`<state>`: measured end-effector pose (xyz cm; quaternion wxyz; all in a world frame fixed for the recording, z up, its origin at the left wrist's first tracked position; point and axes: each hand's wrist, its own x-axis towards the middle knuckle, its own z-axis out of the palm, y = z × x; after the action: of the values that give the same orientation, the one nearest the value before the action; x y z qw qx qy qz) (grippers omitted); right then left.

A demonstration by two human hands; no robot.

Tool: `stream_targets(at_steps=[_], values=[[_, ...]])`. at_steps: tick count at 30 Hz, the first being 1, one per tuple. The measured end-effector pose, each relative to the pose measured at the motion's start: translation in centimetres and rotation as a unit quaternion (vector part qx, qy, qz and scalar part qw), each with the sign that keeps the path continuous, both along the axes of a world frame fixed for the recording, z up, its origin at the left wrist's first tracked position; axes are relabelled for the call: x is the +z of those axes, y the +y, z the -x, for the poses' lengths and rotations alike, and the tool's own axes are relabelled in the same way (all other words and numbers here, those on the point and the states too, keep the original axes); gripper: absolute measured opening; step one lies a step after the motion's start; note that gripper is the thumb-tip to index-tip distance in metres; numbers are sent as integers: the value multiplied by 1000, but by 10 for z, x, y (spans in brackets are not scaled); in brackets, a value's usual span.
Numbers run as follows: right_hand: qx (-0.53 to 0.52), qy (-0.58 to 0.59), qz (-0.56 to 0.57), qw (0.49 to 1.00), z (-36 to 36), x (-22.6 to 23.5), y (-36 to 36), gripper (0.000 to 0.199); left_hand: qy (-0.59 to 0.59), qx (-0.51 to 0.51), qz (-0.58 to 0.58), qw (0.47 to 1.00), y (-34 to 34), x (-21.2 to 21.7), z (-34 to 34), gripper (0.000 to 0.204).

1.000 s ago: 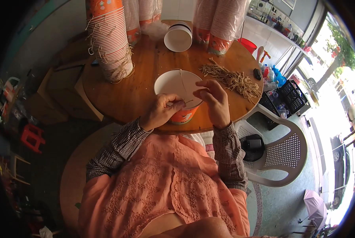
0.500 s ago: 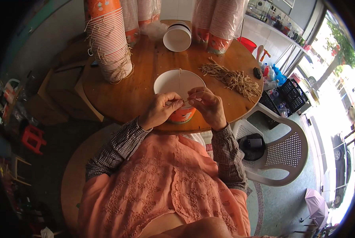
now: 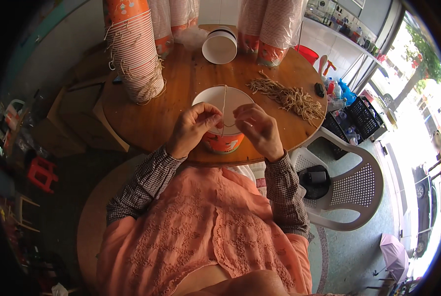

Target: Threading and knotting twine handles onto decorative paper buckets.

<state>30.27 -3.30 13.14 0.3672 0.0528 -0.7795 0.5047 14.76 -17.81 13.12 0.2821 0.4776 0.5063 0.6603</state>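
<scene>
An orange-and-white paper bucket (image 3: 224, 143) stands at the near edge of the round table, its open mouth facing up. A thin beige string (image 3: 224, 101) runs from its far rim across the mouth to the near side. My left hand (image 3: 195, 127) is closed at the near left rim, thumb and fingertips pinching the string. Over the right side of the mouth, my right hand (image 3: 260, 129) has its thumb and forefinger pinched on the string's other stretch, which sags between both hands. The fingertips partly cover the string's ends.
A tall stack of stringed buckets (image 3: 139, 59) rises at the left of the wooden table (image 3: 181, 81). Wrapped stacks (image 3: 279, 32) and a tipped white bucket (image 3: 219, 48) stand behind. A bundle of strings (image 3: 292, 98) lies right; a plastic chair (image 3: 351, 192) adjoins the table.
My hands have moved apart from their meeting point at the near rim. The string between them has become a visible loose curve, and the bucket has shifted very slightly.
</scene>
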Motion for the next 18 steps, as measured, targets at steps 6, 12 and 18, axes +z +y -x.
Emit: stream_targets(at_steps=[6, 12, 18], values=[[-59, 11, -121, 991, 9, 19, -10, 11, -42, -39, 6, 998, -1, 1, -10, 22], [-76, 16, -103, 992, 12, 13, -7, 11, -28, -35, 20, 999, 0, 7, -15, 23], [-74, -20, -48, 996, 9, 8, -9, 10, -46, -45, 23, 998, 1, 9, -16, 24]])
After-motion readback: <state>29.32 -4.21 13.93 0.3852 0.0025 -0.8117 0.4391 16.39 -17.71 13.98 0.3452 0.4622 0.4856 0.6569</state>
